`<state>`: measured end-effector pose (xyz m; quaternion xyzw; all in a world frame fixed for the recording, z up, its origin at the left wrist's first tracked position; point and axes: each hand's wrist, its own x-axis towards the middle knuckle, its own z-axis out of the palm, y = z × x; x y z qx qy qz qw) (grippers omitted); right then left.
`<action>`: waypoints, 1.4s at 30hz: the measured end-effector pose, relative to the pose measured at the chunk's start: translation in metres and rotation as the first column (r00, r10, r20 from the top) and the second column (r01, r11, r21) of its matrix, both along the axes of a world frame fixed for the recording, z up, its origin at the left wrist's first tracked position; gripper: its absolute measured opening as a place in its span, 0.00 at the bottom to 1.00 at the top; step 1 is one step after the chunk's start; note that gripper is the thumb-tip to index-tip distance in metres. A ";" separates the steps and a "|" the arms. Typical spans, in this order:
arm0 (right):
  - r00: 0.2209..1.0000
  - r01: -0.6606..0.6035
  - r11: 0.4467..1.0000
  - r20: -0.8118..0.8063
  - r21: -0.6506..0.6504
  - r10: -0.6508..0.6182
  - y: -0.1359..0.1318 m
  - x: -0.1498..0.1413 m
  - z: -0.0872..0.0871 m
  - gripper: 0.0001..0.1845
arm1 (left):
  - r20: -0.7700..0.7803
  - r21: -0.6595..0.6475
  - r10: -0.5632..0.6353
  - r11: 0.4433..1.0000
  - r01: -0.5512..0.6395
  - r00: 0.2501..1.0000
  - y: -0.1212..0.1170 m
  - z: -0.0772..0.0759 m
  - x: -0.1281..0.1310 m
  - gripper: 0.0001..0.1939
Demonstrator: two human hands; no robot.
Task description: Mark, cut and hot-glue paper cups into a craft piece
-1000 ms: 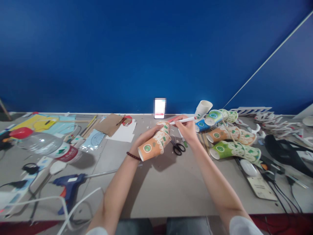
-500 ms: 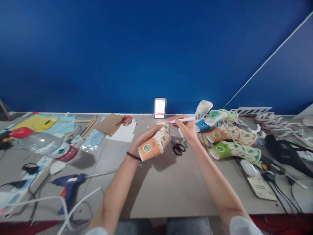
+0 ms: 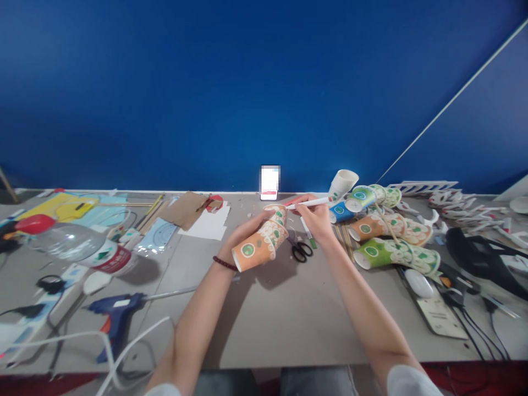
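Observation:
My left hand [image 3: 248, 230] is closed round an orange paper cup piece [image 3: 256, 248], made of cups joined end to end and printed with green leaves. It is held tilted above the table. In my right hand [image 3: 314, 213] is a white marker [image 3: 309, 203], gripped like a pen, its tip at the far rim of the cup piece. A small red part shows by the right fingers; I cannot tell what it is. Below the hands lie black-handled scissors [image 3: 302, 251] and a green-and-white marker [image 3: 308, 233].
Joined paper cups [image 3: 396, 256] and a white cup [image 3: 344, 181] stand to the right. A lit phone [image 3: 269, 182] leans on the blue wall. Leftward are cardboard [image 3: 187, 210], a plastic bottle [image 3: 91, 245], a blue glue gun [image 3: 119, 316] and a power strip [image 3: 53, 313].
Almost nothing differs. The marker and right fingers have shifted very slightly at the cup's rim; the left hand keeps the cup piece in the same place.

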<state>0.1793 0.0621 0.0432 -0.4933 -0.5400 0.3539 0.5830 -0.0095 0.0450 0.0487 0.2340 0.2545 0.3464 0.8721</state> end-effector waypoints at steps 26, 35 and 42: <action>0.999 0.033 0.999 -0.029 -0.005 -0.033 0.000 0.000 0.001 0.03 | -0.057 0.002 -0.064 0.998 0.065 0.996 -0.004 0.010 0.000 0.21; 1.000 0.010 1.000 -0.008 0.010 -0.010 0.001 0.000 -0.002 0.03 | 0.037 0.042 -0.046 0.998 0.045 0.998 -0.004 0.007 0.002 0.17; 0.997 0.019 1.000 -0.071 -0.015 -0.020 0.001 -0.001 0.001 0.03 | -0.080 0.001 -0.090 0.996 0.090 0.993 0.000 0.004 -0.002 0.21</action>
